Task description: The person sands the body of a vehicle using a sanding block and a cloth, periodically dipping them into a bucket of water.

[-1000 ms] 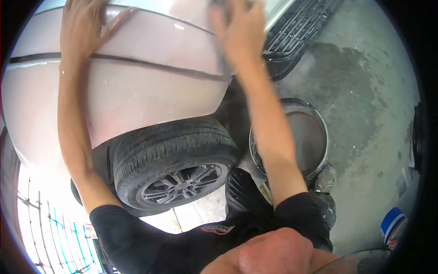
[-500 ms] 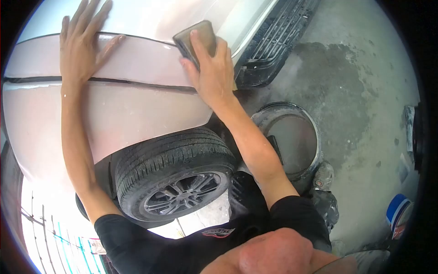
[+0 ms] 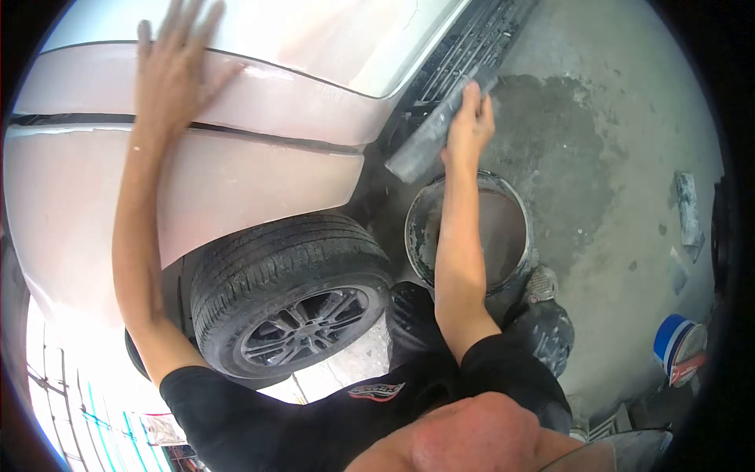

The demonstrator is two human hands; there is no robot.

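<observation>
My left hand [image 3: 174, 82] lies with fingers spread on the pinkish-white car body panel [image 3: 94, 82], slightly blurred. My right hand [image 3: 469, 130] is closed around a long grey sanding block [image 3: 431, 135], its thumb and fingers on the upper part. The block is tilted and apart from the painted panel, between the car's front corner and a round bucket [image 3: 528, 228]. Greyish liquid shows in the bucket below my right forearm, which covers part of it.
Below the panel stands the car's wheel [image 3: 303, 330] with a black tyre. The dark grille [image 3: 472, 43] is at the top. On the wet-stained concrete floor [image 3: 613, 259], a grey strip [image 3: 688, 208] and a blue-and-white can [image 3: 678, 346] lie to the right.
My right hand has lifted the sanding block off the panel and moved right, turning the block. My left hand stays on the panel, and the whole view has shifted slightly.
</observation>
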